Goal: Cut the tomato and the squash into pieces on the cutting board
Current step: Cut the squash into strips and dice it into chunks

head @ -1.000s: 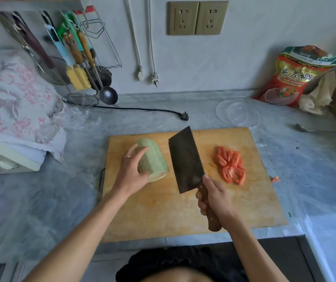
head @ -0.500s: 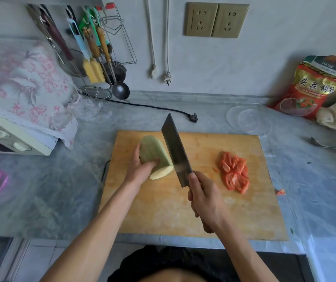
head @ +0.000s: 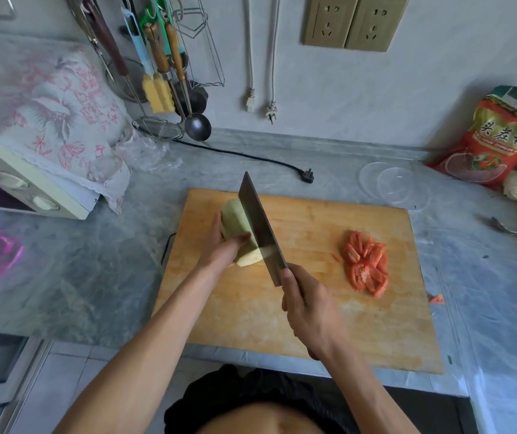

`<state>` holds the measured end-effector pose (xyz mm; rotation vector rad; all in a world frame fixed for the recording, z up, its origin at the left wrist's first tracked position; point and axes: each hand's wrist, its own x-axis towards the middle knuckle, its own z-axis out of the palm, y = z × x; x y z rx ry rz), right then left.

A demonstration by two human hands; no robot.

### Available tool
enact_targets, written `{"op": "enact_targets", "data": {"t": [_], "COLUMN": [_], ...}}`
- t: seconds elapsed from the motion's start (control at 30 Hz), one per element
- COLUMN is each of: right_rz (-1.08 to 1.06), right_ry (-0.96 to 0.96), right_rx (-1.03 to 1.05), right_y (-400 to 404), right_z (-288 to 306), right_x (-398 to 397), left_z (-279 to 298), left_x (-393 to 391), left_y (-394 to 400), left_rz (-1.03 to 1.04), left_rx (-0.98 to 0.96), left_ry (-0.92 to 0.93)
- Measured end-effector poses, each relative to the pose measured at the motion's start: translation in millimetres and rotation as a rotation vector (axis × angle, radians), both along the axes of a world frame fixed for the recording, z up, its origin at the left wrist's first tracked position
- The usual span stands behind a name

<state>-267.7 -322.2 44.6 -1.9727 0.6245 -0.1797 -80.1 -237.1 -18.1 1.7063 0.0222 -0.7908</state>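
wooden board (head: pixel 282 324) carried the whole job in the head view, the only view there was. the tomato (head: pixel 366 264) lay on the board's right side as a heap of red pieces, so that half of the task looked done; one stray red bit (head: pixel 437 298) sat off the board on the counter (head: pixel 485 277). the squash (head: pixel 235 222), pale green and seemingly peeled, lay on the board's left part, apparently in one piece. the left hand (head: pixel 221 249) gripped it, fingers curled over its top and side. the right hand (head: pixel 309 311) was wrapped round the handle of the cleaver (head: pixel 258 220), fingers pressed together, the handle itself mostly hidden. the blade stood along the squash's right flank, running its length; whether the edge had bitten in could not be told. by my reckoning the squash cutting was only starting, and all of its slicing was left.

as for writing, the red and gold bag (head: pixel 498 136) at the wall bore large chinese characters and a line of small latin print, too blurred to read. the sockets (head: pixel 354 23) showed no label.
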Motion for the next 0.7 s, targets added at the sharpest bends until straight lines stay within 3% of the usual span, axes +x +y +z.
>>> {"op": "enact_targets", "data": {"t": [0.4,0.7], "right_rz": [0.005,0.020], "right_ry": [-0.041,-0.047], "right_rx": [-0.049,-0.030], "right_y": [3,2], "right_z": [-11,-8], "right_x": [3,4], "left_z": [4,-2], "left_x": [-4,-2], "left_y": [-3,-3], "left_rz": [-0.080,-0.077], "left_rx": [0.097,0.090], "left_ry": [-0.078,-0.016]}}
